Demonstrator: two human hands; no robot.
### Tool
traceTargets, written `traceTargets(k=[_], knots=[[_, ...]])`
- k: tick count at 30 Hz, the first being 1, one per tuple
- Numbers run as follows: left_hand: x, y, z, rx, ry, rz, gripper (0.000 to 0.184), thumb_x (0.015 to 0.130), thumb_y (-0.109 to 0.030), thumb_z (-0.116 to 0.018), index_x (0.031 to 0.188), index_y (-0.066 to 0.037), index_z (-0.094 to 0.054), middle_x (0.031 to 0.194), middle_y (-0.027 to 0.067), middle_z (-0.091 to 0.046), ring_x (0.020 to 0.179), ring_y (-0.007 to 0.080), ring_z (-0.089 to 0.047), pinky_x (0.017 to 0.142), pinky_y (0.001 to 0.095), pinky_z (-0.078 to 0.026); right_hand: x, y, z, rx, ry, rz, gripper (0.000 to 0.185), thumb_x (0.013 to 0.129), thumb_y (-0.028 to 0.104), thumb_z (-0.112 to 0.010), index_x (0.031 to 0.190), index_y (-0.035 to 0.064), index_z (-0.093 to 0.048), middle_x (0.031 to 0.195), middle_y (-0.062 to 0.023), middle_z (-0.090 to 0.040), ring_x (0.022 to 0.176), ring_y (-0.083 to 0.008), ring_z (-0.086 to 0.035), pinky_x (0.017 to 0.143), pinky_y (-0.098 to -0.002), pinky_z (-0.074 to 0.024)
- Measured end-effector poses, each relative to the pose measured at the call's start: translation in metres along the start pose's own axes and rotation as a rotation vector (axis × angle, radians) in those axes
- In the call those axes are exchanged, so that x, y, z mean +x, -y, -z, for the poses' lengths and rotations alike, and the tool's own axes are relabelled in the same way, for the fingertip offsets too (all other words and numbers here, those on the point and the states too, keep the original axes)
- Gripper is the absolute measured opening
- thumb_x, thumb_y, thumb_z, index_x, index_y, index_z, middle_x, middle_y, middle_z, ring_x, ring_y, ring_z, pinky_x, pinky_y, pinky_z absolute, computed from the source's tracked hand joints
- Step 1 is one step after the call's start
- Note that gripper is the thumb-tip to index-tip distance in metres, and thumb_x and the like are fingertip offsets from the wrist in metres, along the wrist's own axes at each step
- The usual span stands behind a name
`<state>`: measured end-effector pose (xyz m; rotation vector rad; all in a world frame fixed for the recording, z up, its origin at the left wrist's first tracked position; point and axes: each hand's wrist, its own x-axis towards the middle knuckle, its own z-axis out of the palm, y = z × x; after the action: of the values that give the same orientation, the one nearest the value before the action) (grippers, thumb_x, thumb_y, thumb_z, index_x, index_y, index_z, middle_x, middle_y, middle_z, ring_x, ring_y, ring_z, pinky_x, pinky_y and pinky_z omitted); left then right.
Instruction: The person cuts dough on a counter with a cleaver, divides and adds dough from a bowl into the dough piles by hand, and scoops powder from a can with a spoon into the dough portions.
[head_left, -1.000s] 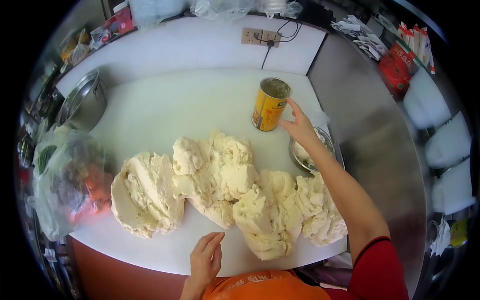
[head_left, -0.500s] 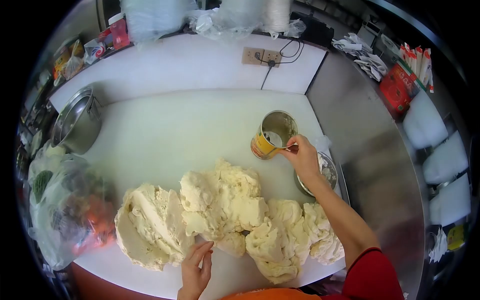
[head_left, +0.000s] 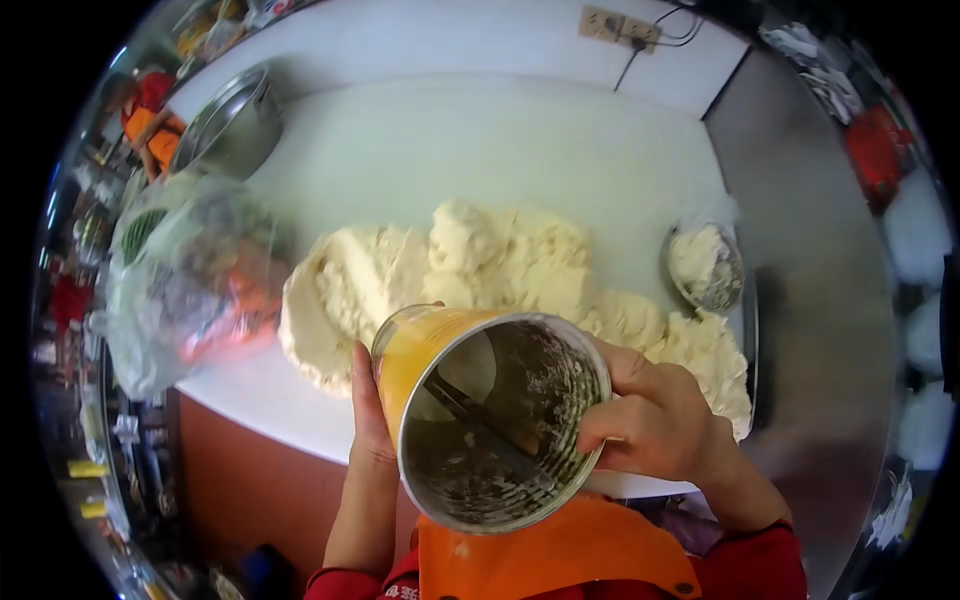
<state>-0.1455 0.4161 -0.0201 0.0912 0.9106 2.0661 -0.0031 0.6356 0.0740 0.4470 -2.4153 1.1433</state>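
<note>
Right hand (head_left: 655,415) pinching the rim of a tilted, residue-streaked metal can (head_left: 430,350), left hand (head_left: 372,415) cupping its side, lumpy pale dough (head_left: 510,255) beyond.

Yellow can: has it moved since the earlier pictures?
Yes, toward the person: the can stood beyond the dough; now the left hand and right hand hold it at the dough's near side.

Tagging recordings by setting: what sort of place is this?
Probably a commercial kitchen: large mounds of dough on the worktop, a metal pot, and another person in an orange apron.
</note>
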Motion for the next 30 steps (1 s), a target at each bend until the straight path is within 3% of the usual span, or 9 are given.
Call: traceTargets(k=[4, 6, 11, 17, 20, 24, 25, 28, 30], knots=[[-0.061, 0.009, 0.031, -0.182, -0.046, -0.057, 0.085, 0.090, -0.069, -0.033, 0.147, -0.005, -0.029, 0.136, 0.0165, -0.049, 0.123, 0.0296, -0.049, 0.104, 0.0435, -0.041, -0.001, 0.019, -0.038, 0.149, 0.090, 0.016, 0.027, 0.068, 0.001, -0.075, 0.089, 0.0071, -0.058, 0.128, -0.0266, -0.054, 0.083, -0.0280, -0.068, 0.062, -0.0300, -0.0557], [-0.086, 0.009, 0.037, -0.192, -0.124, -0.100, 0.083, 0.090, -0.066, -0.034, 0.147, -0.005, -0.029, 0.135, 0.0170, -0.049, 0.123, 0.0311, -0.050, 0.104, 0.0446, -0.041, 0.002, 0.030, -0.048, 0.154, 0.201, -0.039, 0.036, 0.061, 0.003, -0.082, 0.090, 0.0105, -0.061, 0.130, -0.0228, -0.054, 0.095, -0.0307, -0.067, 0.069, -0.0314, -0.0563], [-0.129, 0.013, 0.079, -0.284, -0.210, -0.246, 0.076, 0.093, -0.056, -0.037, 0.146, -0.003, -0.029, 0.138, 0.0183, -0.047, 0.125, 0.0324, -0.048, 0.105, 0.0457, -0.040, 0.021, 0.051, -0.058, -0.048, 0.090, 0.057, 0.025, 0.067, 0.004, -0.076, 0.088, 0.0092, -0.063, 0.114, -0.0107, -0.062, 0.083, -0.0238, -0.066, 0.062, -0.0285, -0.0523], [-0.149, 0.011, 0.090, -0.172, -0.332, -0.351, 0.073, 0.092, -0.050, -0.045, 0.145, -0.001, -0.032, 0.136, 0.0174, -0.050, 0.126, 0.0307, -0.048, 0.107, 0.0446, -0.038, 0.041, 0.076, -0.135, -0.262, 0.535, 0.117, 0.016, 0.071, 0.011, -0.067, 0.085, 0.0054, -0.065, 0.090, -0.0074, -0.064, 0.079, -0.0211, -0.064, 0.061, -0.0292, -0.0507], [-0.159, 0.009, 0.103, -0.282, -0.318, -0.321, 0.075, 0.090, -0.050, -0.050, 0.145, -0.002, -0.032, 0.136, 0.0171, -0.050, 0.126, 0.0307, -0.048, 0.107, 0.0448, -0.038, 0.047, 0.071, -0.172, -0.306, 0.677, 0.111, 0.015, 0.071, 0.012, -0.063, 0.084, 0.0050, -0.066, 0.084, -0.0082, -0.064, 0.078, -0.0205, -0.065, 0.060, -0.0307, -0.0518], [-0.169, 0.003, 0.112, -0.224, -0.430, -0.352, 0.077, 0.088, -0.050, -0.053, 0.145, -0.002, -0.033, 0.136, 0.0178, -0.049, 0.125, 0.0321, -0.048, 0.108, 0.0448, -0.038, 0.063, 0.082, -0.187, -0.317, 0.604, 0.116, 0.015, 0.070, 0.011, -0.063, 0.083, 0.0045, -0.067, 0.079, -0.0095, -0.064, 0.072, -0.0196, -0.066, 0.055, -0.0330, -0.0522], [-0.171, 0.000, 0.117, -0.221, -0.442, -0.356, 0.077, 0.088, -0.050, -0.052, 0.145, -0.002, -0.033, 0.137, 0.0177, -0.049, 0.125, 0.0321, -0.048, 0.108, 0.0449, -0.038, 0.063, 0.083, -0.192, -0.308, 0.475, 0.133, 0.011, 0.070, 0.011, -0.063, 0.079, 0.0051, -0.065, 0.077, -0.0102, -0.064, 0.067, -0.0197, -0.065, 0.053, -0.0319, -0.0513], [-0.177, -0.009, 0.128, -0.241, -0.453, -0.356, 0.076, 0.089, -0.052, -0.051, 0.144, -0.003, -0.033, 0.138, 0.0175, -0.048, 0.126, 0.0321, -0.047, 0.108, 0.0451, -0.037, 0.078, 0.092, -0.187, -0.297, 0.615, 0.006, 0.005, 0.070, 0.011, -0.064, 0.072, 0.0080, -0.061, 0.075, -0.0071, -0.063, 0.065, -0.0183, -0.064, 0.050, -0.0303, -0.0497], [-0.180, -0.014, 0.135, -0.256, -0.451, -0.353, 0.076, 0.089, -0.053, -0.050, 0.144, -0.003, -0.033, 0.138, 0.0173, -0.047, 0.126, 0.0321, -0.047, 0.108, 0.0452, -0.037, 0.079, 0.087, -0.190, -0.286, 0.487, 0.010, 0.007, 0.069, 0.012, -0.064, 0.069, 0.0097, -0.057, 0.072, -0.0041, -0.060, 0.063, -0.0171, -0.062, 0.048, -0.0301, -0.0477]])
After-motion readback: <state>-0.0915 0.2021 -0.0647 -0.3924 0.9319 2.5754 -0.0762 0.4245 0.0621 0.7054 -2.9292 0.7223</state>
